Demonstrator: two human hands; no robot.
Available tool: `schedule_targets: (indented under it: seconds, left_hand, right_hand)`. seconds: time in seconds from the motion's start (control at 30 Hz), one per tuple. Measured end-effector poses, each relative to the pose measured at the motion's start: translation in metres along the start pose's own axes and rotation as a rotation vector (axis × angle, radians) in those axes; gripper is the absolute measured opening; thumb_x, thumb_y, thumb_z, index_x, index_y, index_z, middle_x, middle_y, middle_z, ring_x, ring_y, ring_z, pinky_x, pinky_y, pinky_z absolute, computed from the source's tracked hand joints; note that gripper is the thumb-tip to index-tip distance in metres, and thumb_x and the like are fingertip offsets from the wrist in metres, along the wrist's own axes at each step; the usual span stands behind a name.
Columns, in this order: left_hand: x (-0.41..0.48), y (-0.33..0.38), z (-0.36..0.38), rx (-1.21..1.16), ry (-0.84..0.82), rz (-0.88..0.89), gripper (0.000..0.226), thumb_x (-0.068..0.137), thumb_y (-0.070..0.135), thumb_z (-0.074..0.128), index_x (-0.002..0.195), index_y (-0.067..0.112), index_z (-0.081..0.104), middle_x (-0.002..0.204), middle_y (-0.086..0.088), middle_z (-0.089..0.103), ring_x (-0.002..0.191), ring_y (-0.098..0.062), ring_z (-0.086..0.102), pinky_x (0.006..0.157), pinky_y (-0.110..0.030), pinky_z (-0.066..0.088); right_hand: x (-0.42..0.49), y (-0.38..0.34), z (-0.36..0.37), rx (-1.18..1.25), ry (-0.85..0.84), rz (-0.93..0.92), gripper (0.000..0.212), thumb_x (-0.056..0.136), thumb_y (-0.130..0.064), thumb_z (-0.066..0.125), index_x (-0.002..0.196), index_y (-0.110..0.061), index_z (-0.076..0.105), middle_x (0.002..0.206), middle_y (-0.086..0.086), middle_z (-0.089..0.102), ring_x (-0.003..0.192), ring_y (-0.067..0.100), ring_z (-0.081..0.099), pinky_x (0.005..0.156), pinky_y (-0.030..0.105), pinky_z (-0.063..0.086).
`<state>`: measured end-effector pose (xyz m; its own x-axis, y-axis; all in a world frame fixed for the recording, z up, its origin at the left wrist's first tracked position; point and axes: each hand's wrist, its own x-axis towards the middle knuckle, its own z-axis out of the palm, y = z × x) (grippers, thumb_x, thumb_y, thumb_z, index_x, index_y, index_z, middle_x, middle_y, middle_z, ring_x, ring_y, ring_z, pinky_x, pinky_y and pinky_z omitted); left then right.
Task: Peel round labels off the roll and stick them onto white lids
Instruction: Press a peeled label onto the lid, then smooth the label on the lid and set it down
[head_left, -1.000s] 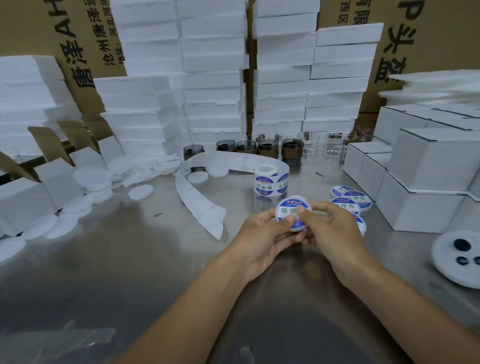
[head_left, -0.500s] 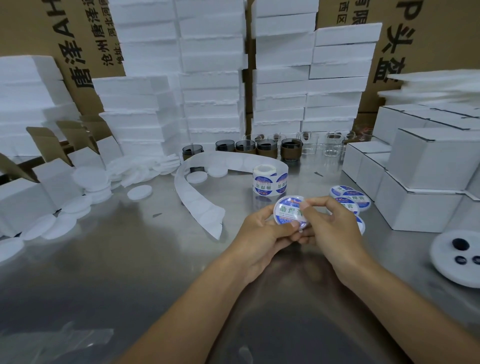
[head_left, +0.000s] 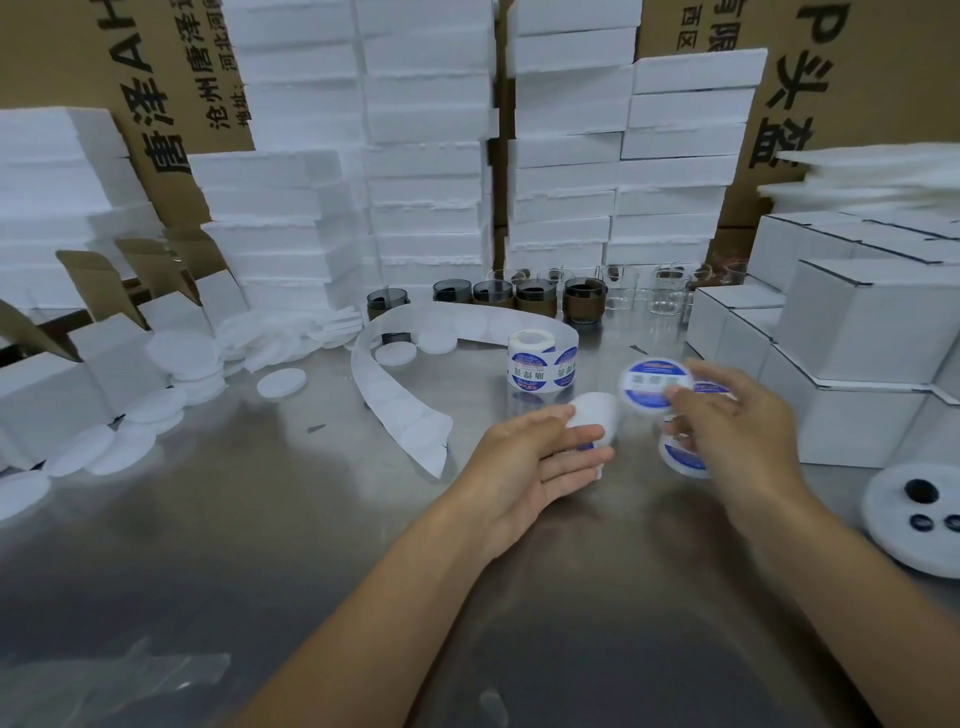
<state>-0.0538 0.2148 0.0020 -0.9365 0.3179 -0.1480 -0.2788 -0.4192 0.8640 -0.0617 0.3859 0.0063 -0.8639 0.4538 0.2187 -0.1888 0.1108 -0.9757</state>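
Note:
My right hand (head_left: 737, 431) pinches a white lid bearing a blue round label (head_left: 653, 385), lifted above the steel table and blurred. Beside it, my left hand (head_left: 540, 460) grips a blurred white lid (head_left: 593, 415) between thumb and fingers; a bit of blue print shows under it. The label roll (head_left: 543, 364) stands upright just behind my hands. Its empty backing strip (head_left: 400, 402) curls away to the left. Another labelled lid (head_left: 681, 458) lies under my right hand. Plain white lids (head_left: 280, 383) are scattered at the left.
White closed boxes (head_left: 857, 364) are stacked at the right, open cartons (head_left: 52, 384) at the left. Dark and clear glass cups (head_left: 584, 301) line the back in front of foam stacks (head_left: 426, 156). A white disc with black holes (head_left: 919, 519) lies at the right edge.
My hands have parted. The right hand carried the labelled lid up and to the right; the left hand stayed lower, with a white lid in its fingers.

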Motion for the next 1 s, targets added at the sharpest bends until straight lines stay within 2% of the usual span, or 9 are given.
schedule_targets:
  seconds: [0.07,0.13,0.23,0.33,0.47,0.6,0.7,0.83,1.0]
  left_hand:
    - [-0.001,0.002,0.000,-0.016,0.010,-0.009,0.015,0.096,0.010,0.051,0.109,0.007,0.057,0.085,-0.011,0.074,0.080,-0.026,0.073,0.065,-0.029,0.059]
    - [-0.003,0.003,0.000,-0.031,0.021,-0.018,0.014,0.096,0.011,0.051,0.107,0.005,0.057,0.081,-0.011,0.074,0.077,-0.027,0.073,0.063,-0.030,0.059]
    - [-0.006,0.005,-0.001,-0.059,0.050,-0.025,0.014,0.095,0.012,0.053,0.104,0.003,0.058,0.072,-0.011,0.072,0.070,-0.026,0.072,0.060,-0.031,0.059]
    - [-0.007,0.006,-0.004,-0.052,0.097,-0.031,0.011,0.095,0.012,0.052,0.099,0.004,0.058,0.064,-0.009,0.067,0.059,-0.021,0.069,0.055,-0.028,0.057]
    - [-0.007,0.007,-0.008,-0.033,0.137,-0.050,0.011,0.095,0.012,0.050,0.093,0.004,0.058,0.058,-0.005,0.061,0.049,-0.016,0.063,0.050,-0.024,0.054]
    - [-0.006,0.006,-0.009,-0.016,0.152,-0.068,0.011,0.095,0.012,0.050,0.091,0.005,0.058,0.053,-0.003,0.057,0.044,-0.014,0.057,0.047,-0.021,0.051]
    - [-0.005,0.006,-0.007,0.003,0.161,-0.077,0.011,0.095,0.012,0.048,0.089,0.005,0.055,0.049,-0.002,0.053,0.040,-0.013,0.053,0.043,-0.019,0.047]
    - [-0.006,0.004,-0.004,0.038,0.161,-0.077,0.016,0.097,0.015,0.043,0.090,0.007,0.055,0.050,0.000,0.045,0.040,-0.010,0.048,0.043,-0.017,0.044]
    - [-0.011,0.008,-0.002,0.026,0.211,-0.076,0.017,0.097,0.014,0.043,0.082,0.009,0.049,0.054,-0.003,0.042,0.042,-0.011,0.045,0.042,-0.019,0.041]
  right_hand:
    - [0.010,0.006,-0.011,-0.141,0.117,-0.043,0.020,0.084,-0.012,0.061,0.101,-0.021,0.057,0.075,-0.003,0.070,0.070,0.009,0.066,0.071,0.025,0.055]
    - [0.014,0.012,-0.018,-0.301,0.181,-0.071,0.022,0.083,-0.014,0.059,0.105,-0.016,0.056,0.087,0.003,0.069,0.090,0.021,0.063,0.078,0.025,0.044]
    - [0.017,0.020,-0.021,-0.436,0.193,-0.084,0.027,0.083,-0.015,0.057,0.109,-0.014,0.053,0.076,0.003,0.064,0.091,0.028,0.058,0.072,0.028,0.037]
    - [0.018,0.024,-0.022,-0.625,0.205,-0.049,0.018,0.082,-0.021,0.054,0.100,-0.018,0.055,0.096,0.012,0.063,0.087,0.031,0.053,0.071,0.033,0.038]
    - [0.015,0.020,-0.021,-0.728,0.215,-0.107,0.012,0.084,-0.021,0.054,0.095,-0.019,0.058,0.097,0.015,0.064,0.087,0.034,0.054,0.068,0.033,0.035]
    - [-0.012,0.002,0.000,-0.540,0.017,-0.448,0.009,0.081,-0.021,0.052,0.087,-0.028,0.055,0.065,-0.008,0.062,0.064,0.011,0.057,0.059,0.026,0.044]
    - [-0.041,-0.007,0.024,-0.359,-0.235,-0.606,0.020,0.083,-0.017,0.055,0.086,-0.037,0.054,0.074,-0.016,0.062,0.069,0.001,0.056,0.058,0.010,0.040]
    - [-0.054,0.000,0.036,-0.278,-0.425,-0.542,0.039,0.088,0.001,0.052,0.094,-0.038,0.052,0.090,-0.015,0.064,0.091,-0.002,0.059,0.078,0.008,0.043]
    - [-0.051,0.005,0.035,-0.222,-0.422,-0.460,0.041,0.087,0.007,0.050,0.093,-0.033,0.053,0.089,-0.009,0.065,0.091,-0.002,0.060,0.079,0.007,0.044]
